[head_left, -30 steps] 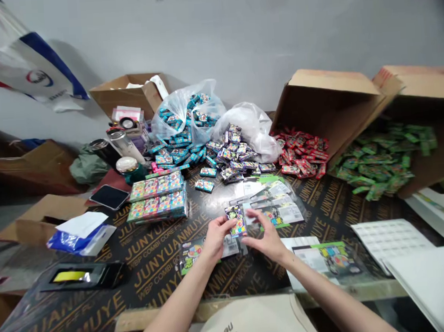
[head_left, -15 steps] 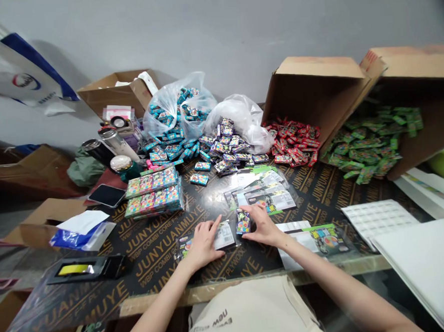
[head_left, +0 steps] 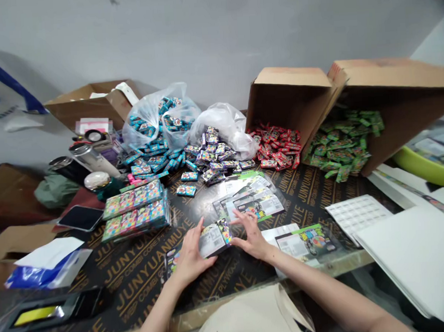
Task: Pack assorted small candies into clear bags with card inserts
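A flat printed pouch [head_left: 211, 241] with a white label panel lies on the dark tabletop in front of me. My left hand [head_left: 190, 258] rests across its left part, with thumb and forefinger spread apart. At the pouch's right end is a small dark, colourful candy box [head_left: 224, 230]. My right hand [head_left: 252, 237] holds this box at its right edge between thumb and fingers. Whether the box is inside the pouch's mouth or on top of it, I cannot tell. Just beyond my right hand lies a fanned stack of similar pouches [head_left: 260, 201].
Blue boxes [head_left: 154, 160], purple boxes [head_left: 216, 154], red boxes [head_left: 279, 145] and green boxes [head_left: 341, 151] lie in heaps at the back. Stacked multicoloured packs [head_left: 134, 209], a phone [head_left: 80, 218] and a tape dispenser [head_left: 80, 305] are left. White sheets [head_left: 419, 254] lie right.
My right hand has moved the small box left, up against the pouch's right end. My left hand stays on the pouch. The camera view has turned to the right.
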Available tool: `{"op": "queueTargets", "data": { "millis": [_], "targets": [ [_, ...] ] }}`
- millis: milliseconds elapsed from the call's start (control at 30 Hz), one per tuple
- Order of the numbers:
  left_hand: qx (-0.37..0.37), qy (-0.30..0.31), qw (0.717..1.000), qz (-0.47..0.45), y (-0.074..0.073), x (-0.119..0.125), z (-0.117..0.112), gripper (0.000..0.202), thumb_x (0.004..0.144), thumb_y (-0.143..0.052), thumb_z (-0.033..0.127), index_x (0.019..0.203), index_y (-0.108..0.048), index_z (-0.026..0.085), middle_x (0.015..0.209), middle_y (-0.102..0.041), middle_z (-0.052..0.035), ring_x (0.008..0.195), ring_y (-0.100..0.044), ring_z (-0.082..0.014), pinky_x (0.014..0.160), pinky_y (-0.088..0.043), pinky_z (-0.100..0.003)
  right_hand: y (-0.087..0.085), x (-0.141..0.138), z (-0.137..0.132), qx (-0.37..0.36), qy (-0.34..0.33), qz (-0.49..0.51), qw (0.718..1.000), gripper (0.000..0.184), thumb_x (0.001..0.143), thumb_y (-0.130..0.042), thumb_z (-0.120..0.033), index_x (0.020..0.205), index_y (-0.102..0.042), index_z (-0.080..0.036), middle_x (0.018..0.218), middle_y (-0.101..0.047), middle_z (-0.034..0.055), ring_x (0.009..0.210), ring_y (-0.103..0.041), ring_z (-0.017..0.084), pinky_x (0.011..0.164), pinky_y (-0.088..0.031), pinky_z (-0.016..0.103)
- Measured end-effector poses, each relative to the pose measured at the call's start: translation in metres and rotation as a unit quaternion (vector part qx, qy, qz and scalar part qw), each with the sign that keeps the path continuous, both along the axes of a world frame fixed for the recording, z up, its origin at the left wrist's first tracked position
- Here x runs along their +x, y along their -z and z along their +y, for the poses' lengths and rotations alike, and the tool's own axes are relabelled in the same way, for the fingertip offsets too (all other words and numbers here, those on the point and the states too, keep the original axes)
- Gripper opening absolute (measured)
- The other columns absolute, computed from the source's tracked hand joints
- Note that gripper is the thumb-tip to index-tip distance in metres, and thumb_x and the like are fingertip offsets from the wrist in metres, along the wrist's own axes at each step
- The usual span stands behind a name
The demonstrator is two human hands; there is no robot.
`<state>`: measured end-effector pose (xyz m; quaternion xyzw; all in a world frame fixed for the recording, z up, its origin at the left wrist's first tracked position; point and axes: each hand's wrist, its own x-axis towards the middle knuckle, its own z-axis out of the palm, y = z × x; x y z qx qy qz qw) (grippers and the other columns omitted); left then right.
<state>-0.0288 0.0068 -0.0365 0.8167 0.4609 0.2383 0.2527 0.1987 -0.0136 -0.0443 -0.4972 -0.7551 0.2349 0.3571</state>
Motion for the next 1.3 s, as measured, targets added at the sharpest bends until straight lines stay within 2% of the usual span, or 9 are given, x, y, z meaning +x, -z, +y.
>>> {"op": "queueTargets", "data": {
  "millis": [133,200,333,533,767,867,1000,1133,1300],
  "targets": [
    [-0.013,0.003,1.000,0.000,0.007,0.003,0.002,0.097,0.059,-0.065,0.023,0.140,-0.011,0.024,0.115,-0.046,-0.0074,0.108,-0.044,-0.0242,0.096,-0.034,-0.042,-0.005,0.006,0.024,-0.001,-0.038,-0.018,0.999,0.048,0.087,-0.044,-0.038,0.132,-0.033,-0.027,0.105,-0.064,0.0034,0.105,-0.052,0.020,0.100,-0.021,0.043],
    [-0.019,0.009,1.000,0.014,0.015,0.003,0.001,0.097,0.058,-0.064,0.020,0.140,-0.012,0.024,0.116,-0.045,-0.0076,0.108,-0.043,-0.0242,0.097,-0.033,-0.041,-0.009,0.024,0.062,0.038,0.090,-0.054,0.994,0.041,0.084,-0.047,-0.037,0.124,-0.045,-0.025,0.110,-0.060,0.0059,0.108,-0.048,0.022,0.096,-0.026,0.041],
    [-0.027,0.024,0.998,0.053,0.033,0.001,-0.005,0.092,0.056,-0.062,0.017,0.138,-0.021,0.026,0.121,-0.042,-0.0077,0.112,-0.040,-0.0252,0.098,-0.031,-0.041,-0.021,0.091,0.152,0.006,0.348,-0.219,0.911,0.045,0.079,-0.049,-0.023,0.124,-0.044,-0.017,0.129,-0.044,0.0153,0.122,-0.031,0.030,0.093,-0.025,0.045],
    [-0.041,0.027,0.996,0.068,0.041,-0.003,-0.008,0.090,0.057,-0.061,0.018,0.138,-0.023,0.027,0.125,-0.041,-0.0089,0.116,-0.036,-0.0282,0.100,-0.028,-0.045,-0.036,0.169,0.199,0.000,0.308,-0.255,0.916,0.035,0.071,-0.046,0.000,0.102,-0.060,-0.010,0.095,-0.064,0.0179,0.110,-0.042,0.028,0.098,-0.014,0.049],
    [-0.062,0.011,0.998,-0.003,0.019,0.008,-0.002,0.087,0.055,-0.069,0.026,0.134,-0.033,0.026,0.125,-0.044,-0.0096,0.118,-0.036,-0.0306,0.101,-0.025,-0.049,-0.051,0.146,0.173,0.004,0.195,-0.193,0.962,0.033,0.084,-0.038,-0.016,0.110,-0.058,-0.015,0.094,-0.065,0.0091,0.091,-0.056,0.021,0.091,-0.033,0.043],
    [-0.103,-0.039,0.984,-0.142,-0.007,0.029,0.009,0.071,0.066,-0.064,0.035,0.131,-0.037,0.022,0.123,-0.047,-0.0105,0.115,-0.042,-0.0273,0.098,-0.031,-0.046,-0.053,0.103,0.135,-0.040,-0.001,-0.100,0.994,0.028,0.086,-0.041,-0.024,0.104,-0.062,-0.020,0.097,-0.063,0.0036,0.089,-0.057,0.017,0.082,-0.043,0.031],
    [-0.333,-0.048,0.894,-0.296,-0.030,0.058,0.020,0.059,0.066,-0.067,0.034,0.119,-0.050,0.013,0.089,-0.064,-0.0070,0.080,-0.059,-0.0182,0.072,-0.046,-0.031,-0.052,0.048,0.080,-0.168,-0.227,0.057,0.958,0.028,0.084,-0.048,-0.034,0.106,-0.060,-0.020,0.090,-0.062,0.0030,0.078,-0.058,0.015,0.069,-0.047,0.028],
    [-0.427,-0.094,0.824,-0.361,-0.028,0.068,0.016,0.046,0.057,-0.074,0.026,0.096,-0.061,0.007,0.048,-0.052,0.0057,0.042,-0.044,-0.0054,0.047,-0.034,-0.018,-0.047,0.022,0.051,-0.109,-0.140,0.108,0.978,0.059,0.074,-0.061,-0.043,0.126,-0.041,-0.021,0.114,-0.054,0.0072,0.095,-0.055,0.019,0.082,-0.045,0.034],
    [-0.420,-0.157,0.801,-0.398,-0.020,0.059,0.010,0.065,0.058,-0.074,0.032,0.114,-0.049,0.009,0.064,-0.064,-0.0016,0.055,-0.059,-0.0127,0.056,-0.044,-0.024,-0.042,0.012,0.029,0.022,-0.119,-0.004,0.993,0.099,0.053,-0.075,-0.042,0.136,-0.024,-0.022,0.135,-0.035,0.0112,0.124,-0.032,0.029,0.102,-0.024,0.044]
  ]
}}
